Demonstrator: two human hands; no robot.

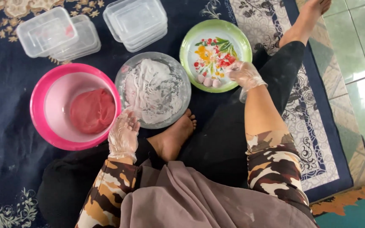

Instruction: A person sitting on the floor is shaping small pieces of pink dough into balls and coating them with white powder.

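My left hand (123,134), in a clear plastic glove, rests with fingers apart at the near rim of the pink bowl (39,122), which holds a lump of red dough (92,110). It also touches the edge of a clear bowl (183,80) dusted with white flour. My right hand (244,74), gloved too, reaches over the green-rimmed flowered plate (189,40), fingers pinched near a row of small pink dough balls (208,80) on the plate's near edge. Whether a ball sits in those fingers I cannot make out.
Two stacks of clear plastic boxes (58,33) (136,23) lie at the top on the dark blue patterned carpet (5,84). My bare feet (175,137) and black-trousered legs frame the bowls. Green floor tiles (360,50) lie to the right.
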